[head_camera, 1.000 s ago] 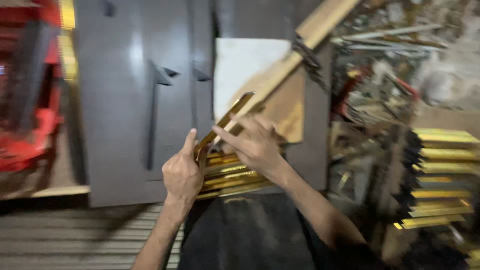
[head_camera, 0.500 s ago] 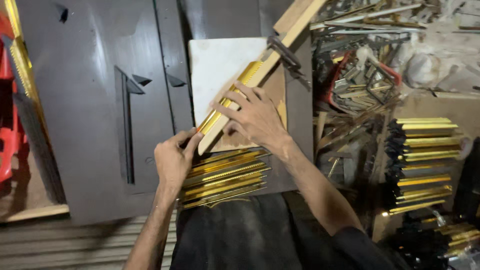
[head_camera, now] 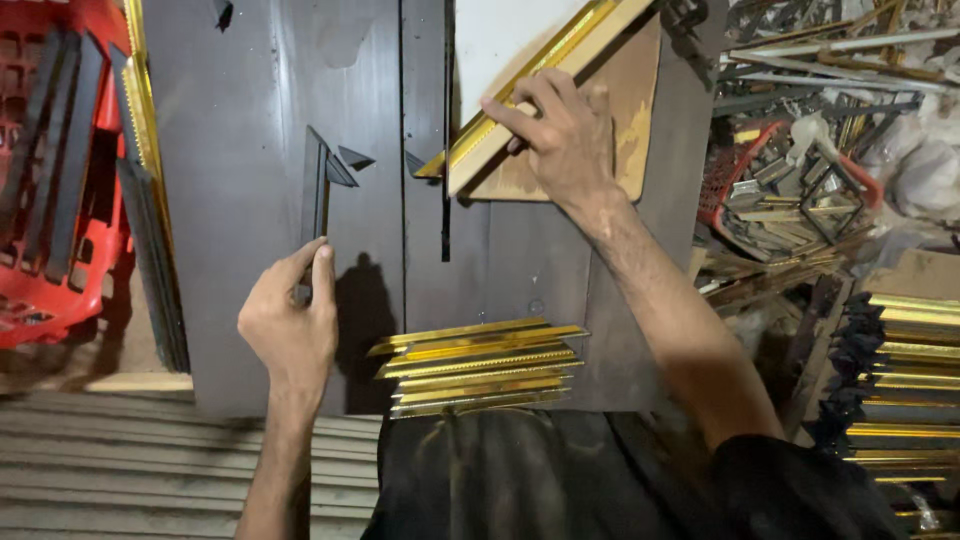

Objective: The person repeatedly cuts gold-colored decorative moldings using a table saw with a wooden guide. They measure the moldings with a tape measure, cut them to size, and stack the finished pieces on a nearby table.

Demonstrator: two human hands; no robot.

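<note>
Gold moulding strip (head_camera: 520,75) gripped by right hand (head_camera: 565,135) fingers; left hand (head_camera: 290,325) seemingly pinches one dark strip (head_camera: 318,200).

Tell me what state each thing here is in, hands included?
Left hand: pinching the end of a dark strip.
Right hand: pressing a gold frame strip, angled on a board.
Gold strip stack: piled flat, untouched.
Red crate: holding dark strips.
</note>
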